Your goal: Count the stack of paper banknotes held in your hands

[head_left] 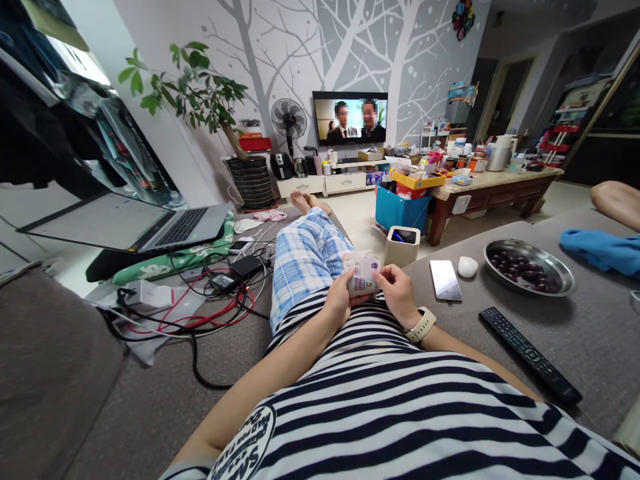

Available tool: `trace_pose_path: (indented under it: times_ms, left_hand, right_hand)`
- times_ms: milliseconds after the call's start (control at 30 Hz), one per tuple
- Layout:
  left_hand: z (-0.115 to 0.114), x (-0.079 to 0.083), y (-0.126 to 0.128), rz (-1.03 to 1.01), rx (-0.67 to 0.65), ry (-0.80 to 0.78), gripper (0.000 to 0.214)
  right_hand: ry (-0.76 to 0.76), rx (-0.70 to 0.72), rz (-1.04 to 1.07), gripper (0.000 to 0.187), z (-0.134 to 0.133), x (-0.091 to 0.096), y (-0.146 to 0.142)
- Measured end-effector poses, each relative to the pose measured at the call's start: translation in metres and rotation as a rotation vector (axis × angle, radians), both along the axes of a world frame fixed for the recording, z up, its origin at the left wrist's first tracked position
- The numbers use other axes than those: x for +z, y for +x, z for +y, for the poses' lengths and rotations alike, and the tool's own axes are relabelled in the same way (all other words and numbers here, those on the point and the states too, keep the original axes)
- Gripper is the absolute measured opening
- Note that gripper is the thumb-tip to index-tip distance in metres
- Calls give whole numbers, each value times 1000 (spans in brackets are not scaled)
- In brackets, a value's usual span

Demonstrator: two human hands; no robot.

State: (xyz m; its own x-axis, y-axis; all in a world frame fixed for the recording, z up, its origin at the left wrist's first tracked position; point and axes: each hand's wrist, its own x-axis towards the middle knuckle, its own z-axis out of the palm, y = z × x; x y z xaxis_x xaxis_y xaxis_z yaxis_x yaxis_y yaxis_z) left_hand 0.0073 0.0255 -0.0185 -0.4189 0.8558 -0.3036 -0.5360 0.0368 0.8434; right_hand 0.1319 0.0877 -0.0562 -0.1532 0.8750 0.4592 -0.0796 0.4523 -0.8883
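Note:
Banknotes (363, 275), the front one marked with a 5, are held over my lap between both hands. My left hand (340, 297) is closed round their left side and lower edge, its thumb lying on the front. At their right edge, the fingers of my right hand (397, 291) pinch the paper. A pale watch (421, 325) is on my right wrist. How many notes there are I cannot tell, since they overlap.
Right of me on the sofa lie a phone (445, 280), a white earphone case (467, 267), a steel bowl (564, 285) of dark fruit, a remote control (530, 355) and a blue cloth (600, 248). Left are tangled cables (235, 303) and a laptop (183, 227). A bin (401, 248) stands beyond.

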Motion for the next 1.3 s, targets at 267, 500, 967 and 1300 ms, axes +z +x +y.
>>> trace_pose_path:
  times_ms: [267, 500, 967, 1300]
  left_hand:
    - [0, 1, 2, 33, -31, -6, 27]
    - [1, 1, 2, 50, -45, -1, 26]
    - [2, 0, 0, -16, 36, 36, 22]
    - [5, -6, -2, 11, 20, 41, 24]
  right_hand:
    - [21, -25, -29, 37, 3, -5, 0]
    - [34, -30, -48, 34, 4, -4, -1]
    - [126, -4, 19, 31, -2, -1, 2]
    - [136, 47, -17, 40, -3, -2, 3]
